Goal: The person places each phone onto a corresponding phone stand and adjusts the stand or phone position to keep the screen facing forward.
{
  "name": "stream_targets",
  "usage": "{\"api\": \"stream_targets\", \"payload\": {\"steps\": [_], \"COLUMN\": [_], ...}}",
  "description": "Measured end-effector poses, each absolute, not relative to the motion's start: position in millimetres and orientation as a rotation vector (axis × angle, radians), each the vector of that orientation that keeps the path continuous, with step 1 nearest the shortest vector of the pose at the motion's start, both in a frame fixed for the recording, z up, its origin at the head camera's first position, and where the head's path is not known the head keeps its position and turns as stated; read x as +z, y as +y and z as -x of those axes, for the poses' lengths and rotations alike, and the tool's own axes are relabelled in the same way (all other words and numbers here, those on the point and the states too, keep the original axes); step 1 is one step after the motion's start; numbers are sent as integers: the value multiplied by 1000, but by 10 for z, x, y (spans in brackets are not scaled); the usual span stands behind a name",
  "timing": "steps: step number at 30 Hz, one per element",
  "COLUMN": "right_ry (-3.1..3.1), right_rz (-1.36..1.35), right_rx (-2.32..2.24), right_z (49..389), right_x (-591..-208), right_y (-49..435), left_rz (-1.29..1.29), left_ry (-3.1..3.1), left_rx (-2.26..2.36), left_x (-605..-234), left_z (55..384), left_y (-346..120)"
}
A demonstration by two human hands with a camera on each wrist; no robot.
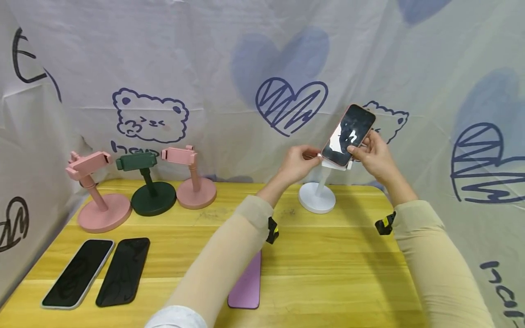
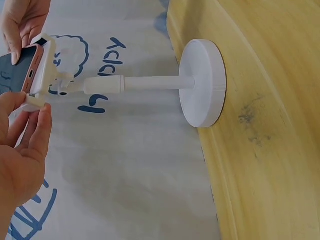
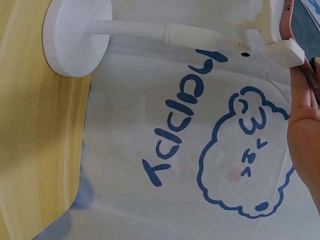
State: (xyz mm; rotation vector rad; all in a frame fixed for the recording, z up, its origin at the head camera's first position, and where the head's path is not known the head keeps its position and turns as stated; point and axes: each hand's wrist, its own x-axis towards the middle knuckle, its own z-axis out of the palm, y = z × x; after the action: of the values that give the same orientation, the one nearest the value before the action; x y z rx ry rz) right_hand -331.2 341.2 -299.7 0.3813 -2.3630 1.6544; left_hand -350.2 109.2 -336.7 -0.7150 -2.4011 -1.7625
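A smartphone [image 1: 348, 134] with a pinkish-orange edge and dark, glossy screen leans tilted at the head of a white phone stand [image 1: 317, 197]. My right hand [image 1: 374, 157] grips the phone's right side, thumb on the screen and fingers behind. With thumb and fingertips, my left hand [image 1: 298, 163] pinches the end of the stand's white clamp [image 2: 36, 101] at the phone's lower left corner. In the left wrist view, the phone's bottom edge with its port lies against the clamp. The right wrist view shows the clamp's other end [image 3: 285, 52] beside the phone's edge.
Two pink phone stands [image 1: 104, 213] [image 1: 196, 193] and a dark green stand [image 1: 153, 198] stand at the back left. Two dark-screened phones [image 1: 78, 273] [image 1: 124, 272] lie at the front left. A purple phone [image 1: 246, 287] lies partly under my left forearm. A patterned cloth hangs behind the wooden table [image 1: 328, 273].
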Motion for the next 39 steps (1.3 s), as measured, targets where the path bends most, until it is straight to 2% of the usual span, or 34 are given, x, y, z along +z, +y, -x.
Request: {"api": "stream_targets", "payload": {"steps": [15,28,33,39], "right_ry": [-2596,-2417,-2522,-2606], "right_rz": [-460,-174,-139,-155], "right_rx": [1414,1757,1446,1242], "right_z": [3317,3325,3347,3348], "right_x": [-2868,-2695,-2572,-2544], "right_y": [3381,3364,3316,3259], "left_rz": [620,513,554,573], "left_ry": [-2407,-2458,-2487,-2401], "left_rx": [-1804,-1771,-1797,-2199], "left_x": [-3367,-3305,-3302,-3348], "left_z": [3500,3471,3473,3476], "left_y": [1069,1144,1142,1143]}}
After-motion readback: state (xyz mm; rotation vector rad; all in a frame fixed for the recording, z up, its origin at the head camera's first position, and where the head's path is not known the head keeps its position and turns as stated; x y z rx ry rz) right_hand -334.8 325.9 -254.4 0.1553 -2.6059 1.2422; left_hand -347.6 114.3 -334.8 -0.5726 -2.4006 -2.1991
